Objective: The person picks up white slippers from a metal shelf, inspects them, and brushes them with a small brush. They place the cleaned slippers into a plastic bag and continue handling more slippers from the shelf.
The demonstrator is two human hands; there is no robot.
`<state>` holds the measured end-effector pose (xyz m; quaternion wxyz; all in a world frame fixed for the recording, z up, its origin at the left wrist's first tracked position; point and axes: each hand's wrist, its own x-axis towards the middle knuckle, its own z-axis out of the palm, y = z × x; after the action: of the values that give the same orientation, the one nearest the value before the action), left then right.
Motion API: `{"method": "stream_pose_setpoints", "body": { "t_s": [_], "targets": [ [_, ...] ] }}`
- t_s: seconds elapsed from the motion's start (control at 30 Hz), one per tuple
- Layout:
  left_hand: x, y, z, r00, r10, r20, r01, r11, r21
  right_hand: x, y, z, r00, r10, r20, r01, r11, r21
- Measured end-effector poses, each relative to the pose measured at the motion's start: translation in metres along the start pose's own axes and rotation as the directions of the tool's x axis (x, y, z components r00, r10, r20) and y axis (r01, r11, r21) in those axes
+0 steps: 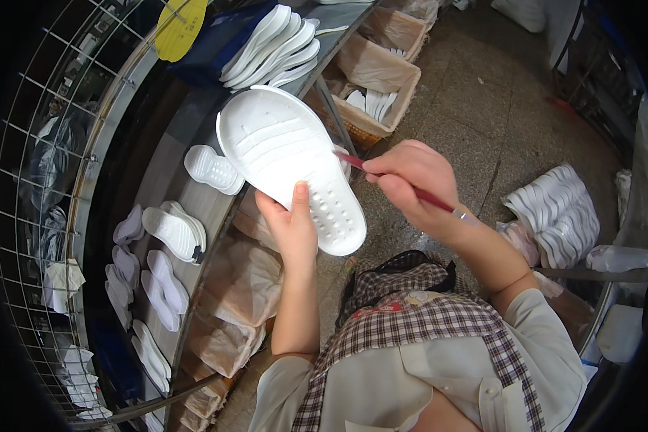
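Observation:
A large white shoe sole (281, 144) is held up in front of me, its inner face with cross ridges and small round dents turned toward me. My left hand (293, 219) grips its near side, thumb on the inner face and fingers behind it. In my right hand (417, 183) is a thin dark red stick-like tool (428, 196), held like a pen. The tool's tip meets the right edge of the sole near the middle; what kind of tip it has I cannot make out.
On the bench (194, 191) at left lie several white soles (167, 230), with a stack of soles (273, 47) at its far end. Lined baskets (381, 83) stand beyond. A wire mesh (43, 180) borders the left. Bundled white soles (554, 216) sit at right.

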<state>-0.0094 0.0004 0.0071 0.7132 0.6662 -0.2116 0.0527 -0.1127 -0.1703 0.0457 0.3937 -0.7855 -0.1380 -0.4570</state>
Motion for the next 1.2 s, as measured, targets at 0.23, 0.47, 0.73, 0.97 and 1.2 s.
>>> {"method": "stream_pose_setpoints", "body": {
  "t_s": [0.23,0.47,0.73,0.97,1.2],
  "targets": [
    [-0.006,0.005,0.004,1.000,0.017,0.020,-0.017,1.000,-0.008,0.002,0.001,0.017,0.993,-0.117,-0.031,0.108,0.969,-0.220],
    [-0.002,-0.001,-0.001,0.998,0.052,-0.044,-0.048,0.996,0.076,-0.014,-0.010,0.003,0.999,-0.046,0.028,0.047,0.998,-0.031],
    [0.009,-0.017,-0.014,0.983,-0.059,-0.175,0.045,0.996,-0.083,-0.086,0.028,-0.028,0.382,0.554,0.739,-0.628,0.743,-0.232],
    [0.014,-0.041,-0.016,0.870,-0.454,-0.192,0.254,0.747,-0.614,-0.232,0.093,0.072,-0.364,0.331,0.870,-0.409,0.782,-0.469],
    [0.027,-0.069,-0.018,0.720,-0.694,-0.026,0.440,0.484,-0.756,-0.266,0.111,0.113,-0.318,0.353,0.880,-0.281,0.851,-0.443]
  ]
}}
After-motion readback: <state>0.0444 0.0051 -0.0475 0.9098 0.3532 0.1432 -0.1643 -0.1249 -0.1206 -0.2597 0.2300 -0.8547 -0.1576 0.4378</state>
